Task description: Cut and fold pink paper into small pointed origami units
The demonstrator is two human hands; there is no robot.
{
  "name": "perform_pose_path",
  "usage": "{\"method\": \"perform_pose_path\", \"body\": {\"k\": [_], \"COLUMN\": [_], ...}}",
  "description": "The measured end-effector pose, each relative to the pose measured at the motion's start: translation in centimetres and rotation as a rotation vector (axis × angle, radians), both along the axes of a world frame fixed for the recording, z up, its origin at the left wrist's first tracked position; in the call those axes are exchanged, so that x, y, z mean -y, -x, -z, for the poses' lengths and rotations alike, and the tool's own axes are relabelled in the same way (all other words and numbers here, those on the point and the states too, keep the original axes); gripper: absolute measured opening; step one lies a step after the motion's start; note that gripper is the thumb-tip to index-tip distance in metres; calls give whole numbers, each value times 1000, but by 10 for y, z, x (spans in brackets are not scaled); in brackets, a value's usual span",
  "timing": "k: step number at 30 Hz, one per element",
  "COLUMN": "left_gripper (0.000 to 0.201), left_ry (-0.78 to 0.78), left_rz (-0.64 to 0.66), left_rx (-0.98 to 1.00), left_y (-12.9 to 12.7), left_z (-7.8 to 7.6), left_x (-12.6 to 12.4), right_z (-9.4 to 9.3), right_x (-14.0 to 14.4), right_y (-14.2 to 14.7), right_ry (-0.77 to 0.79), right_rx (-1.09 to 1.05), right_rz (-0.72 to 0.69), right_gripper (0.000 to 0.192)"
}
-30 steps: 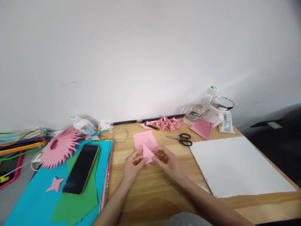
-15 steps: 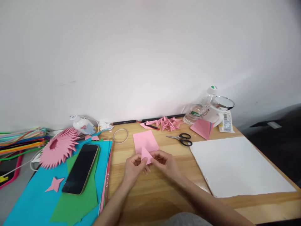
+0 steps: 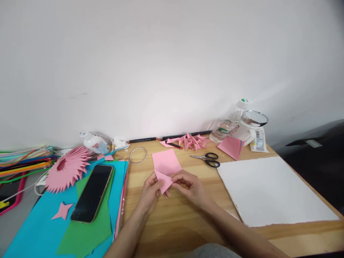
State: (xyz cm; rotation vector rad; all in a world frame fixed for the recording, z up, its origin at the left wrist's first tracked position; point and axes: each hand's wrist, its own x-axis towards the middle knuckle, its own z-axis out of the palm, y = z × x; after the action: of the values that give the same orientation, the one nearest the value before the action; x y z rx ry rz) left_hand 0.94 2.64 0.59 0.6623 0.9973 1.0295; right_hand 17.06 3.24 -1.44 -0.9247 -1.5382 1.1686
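- Pale wall rises behind a light wooden tabletop [image 3: 172, 218] crowded with craft supplies.
- Both hands meet near the middle of the table over a small folded pink paper triangle [image 3: 163, 180], which is held just above the wood.
- Left hand [image 3: 150, 191] pinches the triangle's left edge, thumb on top and fingers curled beneath.
- Right hand [image 3: 189, 184] grips the right corner, fingertips closed on the paper.
- Just behind the triangle lies a flat pink paper sheet [image 3: 166, 161], touching or nearly touching it.
- Further back sit a thin metal ring [image 3: 138, 155], black-handled scissors [image 3: 208, 159] and a heap of folded pink paper points [image 3: 192, 140].
- To the left, a black smartphone [image 3: 92, 192] rests on stacked blue and green paper sheets [image 3: 40, 229], beside a spiky pink paper flower [image 3: 67, 168].
- To the right lies a large white sheet [image 3: 271, 190], with a clear plastic bottle [image 3: 228, 123] behind it.
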Motion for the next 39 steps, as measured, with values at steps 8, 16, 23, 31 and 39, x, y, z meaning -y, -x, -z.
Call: {"method": "perform_pose_path", "body": {"k": [8,16,23,31,39], "left_gripper": [25,22,18,21,21], "left_ry": [90,78,109,203,209], "left_rz": [10,17,-23,-39,6], "left_rx": [4,-1,-33,38,76], "left_y": [1,1,0,0,0], "left_z": [-6,-5,-3,-3,3], "left_x": [0,0,0,1,1], "right_z": [1,4,7,2,3], "right_x": [1,4,6,7,7], "right_y": [-1,-2,-3,0,2], "right_ry": [-198,-282,-463,-363,-305], "right_rx": [61,177,271,196,145], "right_rz": [87,96,105,128,170], "right_gripper": [8,14,21,10,5]}}
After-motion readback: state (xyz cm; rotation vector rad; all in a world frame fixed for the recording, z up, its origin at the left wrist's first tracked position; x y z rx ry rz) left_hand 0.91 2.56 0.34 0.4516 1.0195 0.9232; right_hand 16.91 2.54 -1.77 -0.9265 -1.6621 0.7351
